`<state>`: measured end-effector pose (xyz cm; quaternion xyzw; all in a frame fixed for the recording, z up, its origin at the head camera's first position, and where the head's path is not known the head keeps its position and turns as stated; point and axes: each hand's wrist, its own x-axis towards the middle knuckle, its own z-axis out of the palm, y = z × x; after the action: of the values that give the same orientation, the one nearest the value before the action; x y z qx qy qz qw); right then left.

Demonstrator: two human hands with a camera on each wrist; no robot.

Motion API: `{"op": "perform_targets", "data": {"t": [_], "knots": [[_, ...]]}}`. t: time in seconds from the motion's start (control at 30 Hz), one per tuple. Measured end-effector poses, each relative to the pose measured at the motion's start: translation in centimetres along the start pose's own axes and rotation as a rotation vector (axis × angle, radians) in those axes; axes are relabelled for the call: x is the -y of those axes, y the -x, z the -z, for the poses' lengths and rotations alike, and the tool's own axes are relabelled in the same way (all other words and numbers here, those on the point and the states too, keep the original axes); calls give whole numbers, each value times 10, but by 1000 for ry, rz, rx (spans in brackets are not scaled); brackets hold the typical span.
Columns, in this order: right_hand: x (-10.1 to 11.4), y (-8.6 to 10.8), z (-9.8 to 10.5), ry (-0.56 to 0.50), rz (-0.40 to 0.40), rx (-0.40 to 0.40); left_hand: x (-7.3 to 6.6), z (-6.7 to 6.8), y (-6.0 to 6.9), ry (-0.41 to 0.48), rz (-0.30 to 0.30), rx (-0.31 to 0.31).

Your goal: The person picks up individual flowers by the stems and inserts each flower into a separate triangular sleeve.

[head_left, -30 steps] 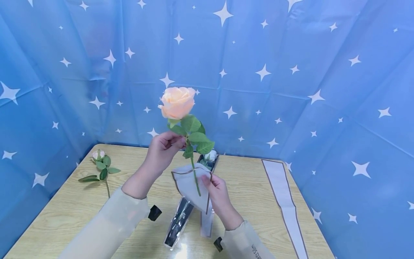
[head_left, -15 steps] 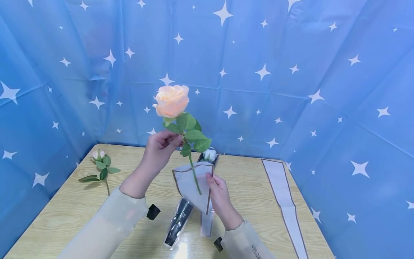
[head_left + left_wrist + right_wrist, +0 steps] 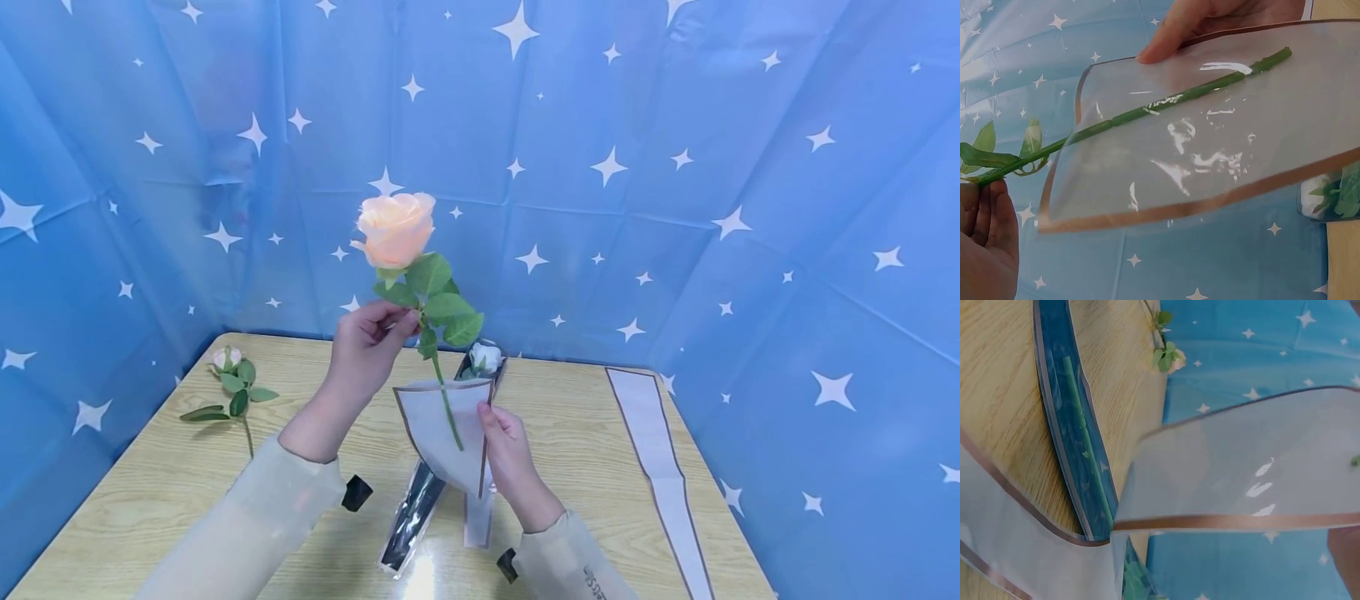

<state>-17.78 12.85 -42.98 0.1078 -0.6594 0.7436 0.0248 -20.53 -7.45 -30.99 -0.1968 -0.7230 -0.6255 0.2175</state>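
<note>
Left grip [image 3: 366, 343] pinches rose [image 3: 396, 231], now shifted left; stem [image 3: 1166, 103] below it seems only part-inserted in sleeve [image 3: 429, 427] pinched by right grip [image 3: 513, 454].

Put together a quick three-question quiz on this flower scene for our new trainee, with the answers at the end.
1. Multiple choice. The left hand pinches: A, a white rose; B, the stem of the peach rose; C, the backdrop.
2. True or false: the right hand holds nothing.
3. Fill in: in the head view, the small pink rose lies on the ___ side of the table.

Key: 1, B. 2, false: it grips a translucent sleeve. 3, left.
</note>
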Motion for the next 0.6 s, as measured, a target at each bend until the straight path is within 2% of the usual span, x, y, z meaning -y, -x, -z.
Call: {"op": "perform_targets", "data": {"t": [0.17,0.33,0.47,0.6], "knots": [[-1,1,-3,2,26,32,1,-3,2,-8,-30,-30],[-3,0,-3,2,17,17,1,-6,2,16,-28,-48],[-2,1,-2,30,28,36,0,-6,2,27,-28,-66],[-3,1,-1,89,76,65,-1,-6,3,21,-42,-83]]}}
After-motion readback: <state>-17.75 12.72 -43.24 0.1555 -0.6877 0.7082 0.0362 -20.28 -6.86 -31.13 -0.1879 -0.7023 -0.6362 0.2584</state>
